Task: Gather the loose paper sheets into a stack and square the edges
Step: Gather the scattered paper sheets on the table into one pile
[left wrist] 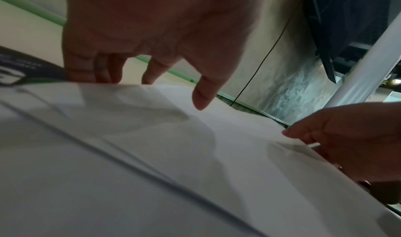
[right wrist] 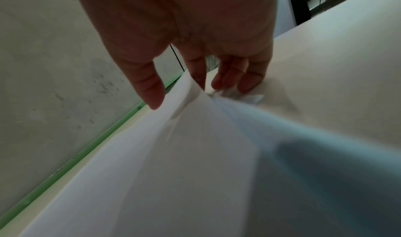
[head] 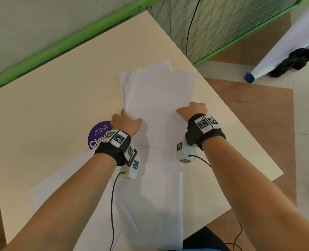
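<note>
A fanned stack of white paper sheets [head: 159, 98] lies in the middle of the beige table [head: 41, 105]. My left hand [head: 126, 122] grips the stack's left edge, thumb on top and fingers curled down at the edge [left wrist: 156, 89]. My right hand [head: 191, 109] pinches the right edge. In the right wrist view the thumb lies on top and the fingers go under the lifted sheets [right wrist: 178, 94]. The top edges of the sheets are uneven. More loose sheets [head: 161, 196] lie under my wrists, toward the front edge.
A round purple sticker [head: 98, 134] sits on the table beside my left wrist. Another sheet [head: 68, 178] lies at the front left. A green rail [head: 59, 49] and mesh [head: 213, 24] run along the far side. The table's right edge [head: 240, 124] is close to my right hand.
</note>
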